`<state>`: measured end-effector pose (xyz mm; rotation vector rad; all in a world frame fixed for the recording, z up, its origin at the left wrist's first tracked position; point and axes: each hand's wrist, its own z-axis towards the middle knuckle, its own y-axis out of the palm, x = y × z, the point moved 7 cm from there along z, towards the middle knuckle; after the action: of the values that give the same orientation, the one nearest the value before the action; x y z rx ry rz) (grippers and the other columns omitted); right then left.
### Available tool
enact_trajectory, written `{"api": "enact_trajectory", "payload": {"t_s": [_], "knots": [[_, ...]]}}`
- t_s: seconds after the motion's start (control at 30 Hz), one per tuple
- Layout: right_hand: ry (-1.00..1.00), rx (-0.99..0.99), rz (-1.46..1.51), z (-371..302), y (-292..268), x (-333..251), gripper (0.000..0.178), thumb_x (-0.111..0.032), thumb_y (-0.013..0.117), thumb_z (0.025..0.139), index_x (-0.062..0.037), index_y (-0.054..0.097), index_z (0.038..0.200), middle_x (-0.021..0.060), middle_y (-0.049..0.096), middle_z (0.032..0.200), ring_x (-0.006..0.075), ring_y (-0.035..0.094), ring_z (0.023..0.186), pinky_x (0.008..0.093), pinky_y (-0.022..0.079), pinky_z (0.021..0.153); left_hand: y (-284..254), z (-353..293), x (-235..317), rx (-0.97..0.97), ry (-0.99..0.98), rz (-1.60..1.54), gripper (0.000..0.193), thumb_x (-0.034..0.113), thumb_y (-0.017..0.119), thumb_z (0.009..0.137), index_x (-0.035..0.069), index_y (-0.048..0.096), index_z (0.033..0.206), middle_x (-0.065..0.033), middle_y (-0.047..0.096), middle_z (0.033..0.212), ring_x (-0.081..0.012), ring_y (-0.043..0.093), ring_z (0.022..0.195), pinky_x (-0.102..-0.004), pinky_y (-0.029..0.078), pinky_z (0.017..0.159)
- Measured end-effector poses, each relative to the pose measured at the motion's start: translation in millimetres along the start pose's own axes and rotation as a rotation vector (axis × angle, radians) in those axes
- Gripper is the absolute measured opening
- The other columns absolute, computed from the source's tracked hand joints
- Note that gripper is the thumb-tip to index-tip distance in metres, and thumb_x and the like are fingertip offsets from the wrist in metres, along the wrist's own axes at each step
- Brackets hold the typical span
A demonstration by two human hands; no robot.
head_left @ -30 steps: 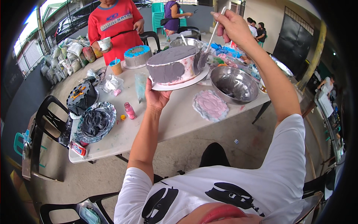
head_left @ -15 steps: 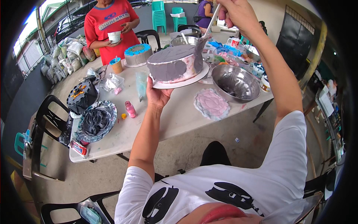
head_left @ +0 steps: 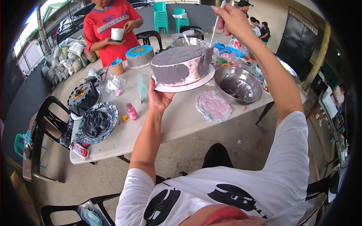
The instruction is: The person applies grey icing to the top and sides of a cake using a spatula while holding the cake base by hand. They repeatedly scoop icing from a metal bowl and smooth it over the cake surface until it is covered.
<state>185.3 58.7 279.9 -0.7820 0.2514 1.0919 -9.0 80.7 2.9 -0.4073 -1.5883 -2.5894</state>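
My left hand [head_left: 161, 98] is under a round white cake board [head_left: 206, 80], holding it up above the table. On the board stands a round cake [head_left: 169, 73] coated in grey icing, with a pink and white patch showing through on its near right side. My right hand [head_left: 234, 20] is raised at the upper right, its fingers closed around the white handle of a spatula [head_left: 217, 24]. The spatula points down at the cake's right edge, where grey icing stands up; its blade is partly hidden there.
On the white table [head_left: 171, 126] are a steel bowl [head_left: 241, 96] with grey icing, a pink ruffled round [head_left: 213, 106], a pink bottle [head_left: 132, 112], a black cake [head_left: 80, 101] and a bowl of black icing [head_left: 97, 122]. Across it, a person in red [head_left: 113, 22] holds a white cup.
The cake and board have shifted slightly right. My right hand has moved a little left, with the spatula lower against the cake's edge. Several people now show at the back right.
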Motion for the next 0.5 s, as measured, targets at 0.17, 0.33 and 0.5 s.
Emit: {"api": "enact_trajectory", "payload": {"t_s": [0.17,0.33,0.5], "knots": [[0.018,0.026,0.180,9.4,-17.0,-10.9,0.027,-0.025,0.050,0.083,-0.0006,0.048,0.072,0.0069,0.050,0.049,0.0111,0.043,0.033,0.0236,0.034,0.030,-2.6,1.0,-3.8,0.040,-0.007,0.007,0.057,0.046,0.040,0.084,0.004,0.035,0.123,-0.0145,0.042,0.123,-0.0320,0.044,0.111,-0.0461,0.041,0.089],[-0.036,0.014,0.184,10.9,-37.2,-14.7,0.030,-0.026,0.049,0.084,0.0010,0.048,0.071,0.0067,0.050,0.048,0.0095,0.042,0.031,0.0221,0.033,0.029,-5.4,-0.1,-1.2,0.015,0.005,0.001,0.056,0.045,0.041,0.083,0.005,0.036,0.122,-0.0145,0.042,0.123,-0.0316,0.044,0.111,-0.0454,0.040,0.090],[0.046,-0.031,0.074,0.0,-14.2,18.7,0.032,-0.033,0.049,0.083,-0.0014,0.049,0.076,0.0050,0.050,0.050,0.0081,0.040,0.031,0.0212,0.031,0.031,-4.6,1.6,-2.6,0.029,0.017,-0.024,0.057,0.045,0.042,0.083,0.005,0.036,0.122,-0.0146,0.042,0.123,-0.0320,0.044,0.111,-0.0457,0.040,0.090]]}}
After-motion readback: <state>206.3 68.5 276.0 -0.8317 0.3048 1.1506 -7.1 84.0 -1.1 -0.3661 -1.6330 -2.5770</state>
